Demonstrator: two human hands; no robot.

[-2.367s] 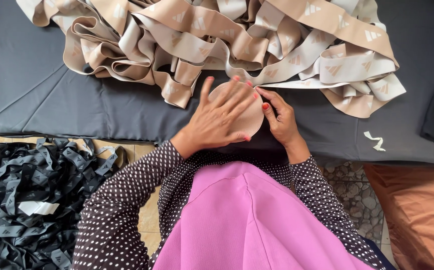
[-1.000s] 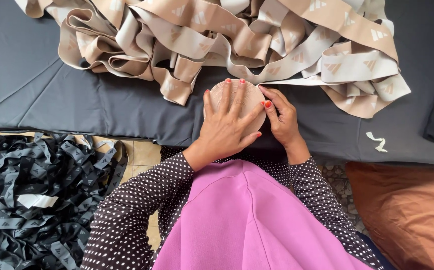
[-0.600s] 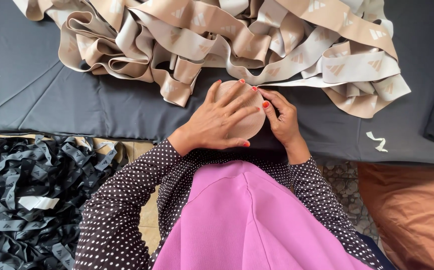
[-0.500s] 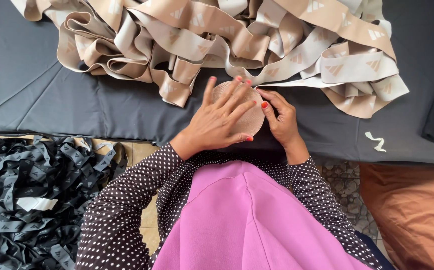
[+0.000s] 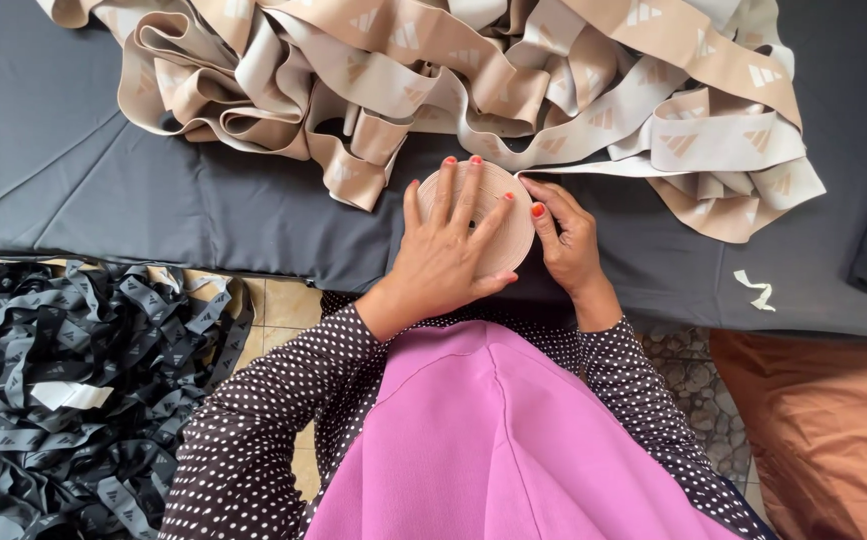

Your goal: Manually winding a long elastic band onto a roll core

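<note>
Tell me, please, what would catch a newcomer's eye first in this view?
First, the big tangled heap of beige elastic band sprawled across the far side of the dark grey mat. At the mat's near edge, the left hand lies flat on a coiled roll of beige band, while the right hand touches its right rim. On the floor to the left sits a pile of black elastic band.

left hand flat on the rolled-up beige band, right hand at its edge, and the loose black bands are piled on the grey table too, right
Not quite. The left hand does lie flat on the rolled beige band with the right hand at its edge, but the head view shows the black bands heaped on the floor beside the grey table.
</note>
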